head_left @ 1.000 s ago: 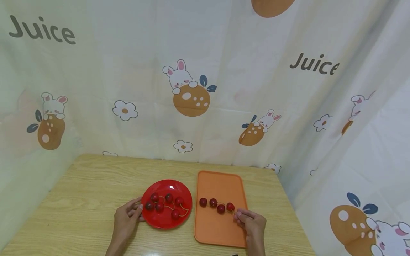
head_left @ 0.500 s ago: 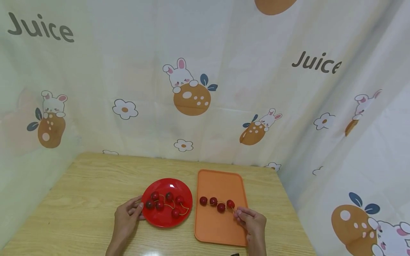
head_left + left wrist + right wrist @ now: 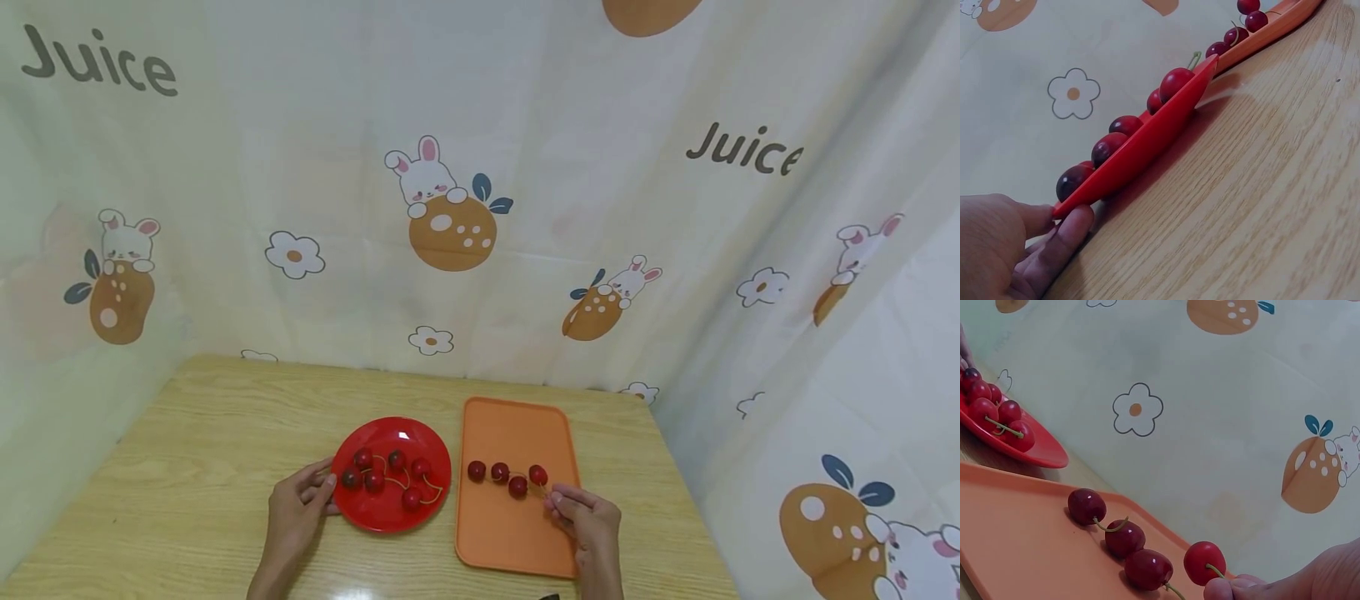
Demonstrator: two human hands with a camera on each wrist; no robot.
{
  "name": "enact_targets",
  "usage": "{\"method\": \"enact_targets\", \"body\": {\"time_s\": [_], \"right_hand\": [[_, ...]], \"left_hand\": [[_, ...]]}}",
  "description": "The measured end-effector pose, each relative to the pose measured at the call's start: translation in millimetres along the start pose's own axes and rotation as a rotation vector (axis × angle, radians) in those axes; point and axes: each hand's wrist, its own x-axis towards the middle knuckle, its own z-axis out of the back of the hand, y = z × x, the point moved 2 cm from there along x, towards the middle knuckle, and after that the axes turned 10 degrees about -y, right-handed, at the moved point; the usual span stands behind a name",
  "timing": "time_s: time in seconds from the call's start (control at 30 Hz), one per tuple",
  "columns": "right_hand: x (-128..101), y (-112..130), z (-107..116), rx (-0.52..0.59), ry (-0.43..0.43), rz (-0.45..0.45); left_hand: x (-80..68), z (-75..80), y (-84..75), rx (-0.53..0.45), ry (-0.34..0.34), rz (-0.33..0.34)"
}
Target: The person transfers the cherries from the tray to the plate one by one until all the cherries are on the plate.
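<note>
My left hand (image 3: pixel 298 504) pinches the left rim of a round red plate (image 3: pixel 386 518), thumb above and fingers below in the left wrist view. Several red cherries (image 3: pixel 1110 149) with green stems lie in this plate. To its right is an orange tray (image 3: pixel 513 533). Over the tray's right side, my right hand (image 3: pixel 588 521) pinches the stem of a single bright red cherry (image 3: pixel 1205 563) between thumb and fingertip. Three darker cherries (image 3: pixel 1124 538) lie on the tray to the left of it, in a loose row.
Plate and tray stand side by side on a wood-grain table (image 3: pixel 225 433), a narrow gap between them. A pale curtain (image 3: pixel 337 167) printed with rabbits and fruit hangs behind the table and along its sides. A small dark object (image 3: pixel 550 597) shows at the bottom edge.
The cherry in my right hand has risen slightly and shifted a little left, with its stem showing more. My left hand, the plate and the other cherries stay in place.
</note>
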Motion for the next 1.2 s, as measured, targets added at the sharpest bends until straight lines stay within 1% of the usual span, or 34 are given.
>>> {"method": "enact_targets", "body": {"time_s": [0.23,0.6,0.73,0.87,1.2], "right_hand": [[3,3,-5,-0.016,0.018,0.003],[-2,2,-18,-0.049,0.077,0.054],[-4,3,-23,-0.051,0.096,0.069],[-6,4,-27,-0.061,0.111,0.072],[-11,3,-37,-0.058,0.131,0.055]], "left_hand": [[0.8,-0.7,0.8,0.012,0.004,-0.012],[0.5,-0.3,0.7,0.016,0.0,0.009],[0.5,-0.6,0.3,0.009,0.002,-0.005],[0.6,-1.0,0.4,0.01,-0.001,-0.016],[1.0,-0.3,2.7,0.01,0.002,-0.001]]}}
